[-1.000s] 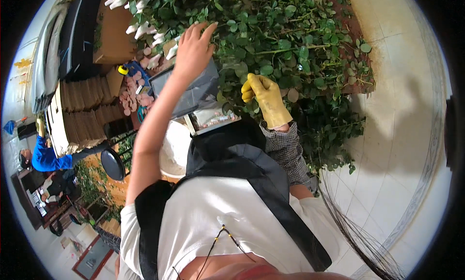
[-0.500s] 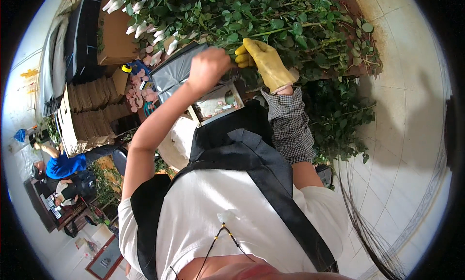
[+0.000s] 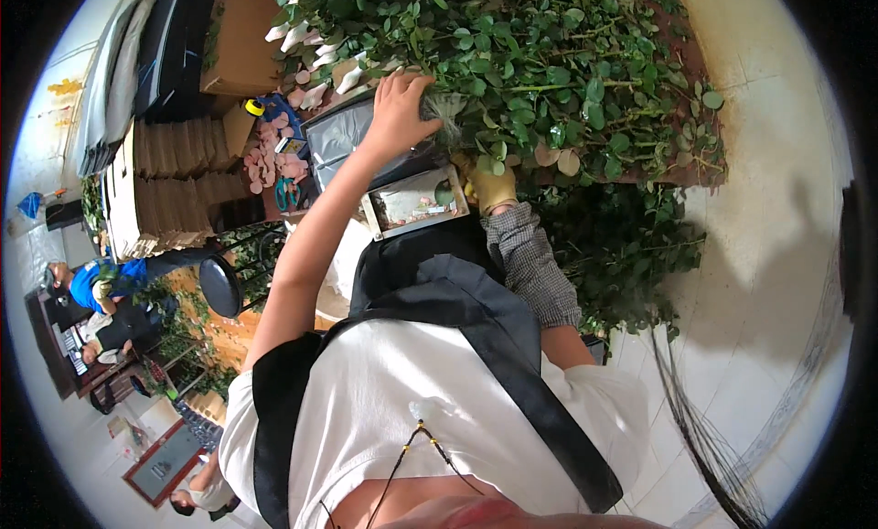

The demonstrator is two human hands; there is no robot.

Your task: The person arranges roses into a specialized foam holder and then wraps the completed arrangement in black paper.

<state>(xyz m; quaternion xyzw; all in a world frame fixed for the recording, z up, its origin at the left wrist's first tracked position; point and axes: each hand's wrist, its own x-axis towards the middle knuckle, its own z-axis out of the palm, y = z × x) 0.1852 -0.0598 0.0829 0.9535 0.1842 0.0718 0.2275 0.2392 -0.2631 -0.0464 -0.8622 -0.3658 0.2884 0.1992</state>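
Observation:
My bare left hand is open, thumb apart and fingers bent, over the edge of a grey-lined tray, beside leafy stems. Whether its fingertips touch anything I cannot make out. My right hand, in a yellow glove, is lower, beside a metal-framed box with small debris inside; leaves hide its fingers. White flower heads lie at the upper left of the stems. Pink petals and teal scissors are left of the tray.
Cardboard stacks, a black stool and a white tub stand at left. A co-worker in blue and other people are further left. Tiled floor runs along the right, showing a shadow.
Since half a second ago, my left hand has gone from curled to spread and moved slightly up. My gloved right hand has moved down, behind the leaves.

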